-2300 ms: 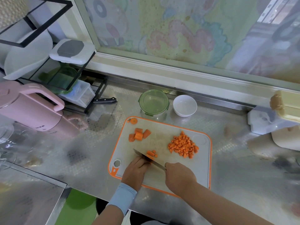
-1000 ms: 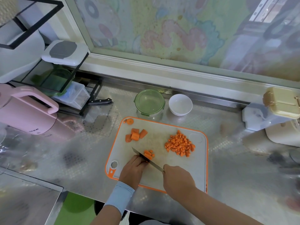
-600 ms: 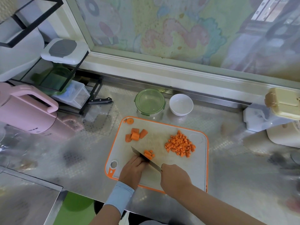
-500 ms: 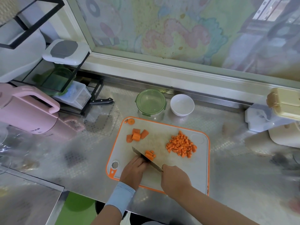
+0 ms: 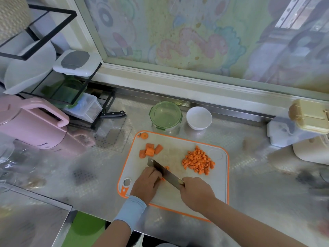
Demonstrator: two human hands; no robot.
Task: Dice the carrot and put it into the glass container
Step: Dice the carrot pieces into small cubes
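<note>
Orange carrot (image 5: 167,167) beside left hand (image 5: 147,182)

Orange on white

The diced carrot (image 5: 197,162) and carrot chunks (image 5: 150,150) are orange; the cutting board (image 5: 178,154) is white with an orange rim, the glass container (image 5: 150,114) green-rimmed, the bowl (image 5: 199,118) white, the kettle (image 5: 32,129) pink, the wristband (image 5: 130,210) pale blue, the tabletop (image 5: 258,184) silvery with a dimpled pattern

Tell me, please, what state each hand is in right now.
Left hand: fingers curled, steadying a mostly hidden carrot piece beside the knife.
Right hand: closed, gripping the knife's handle.
</note>
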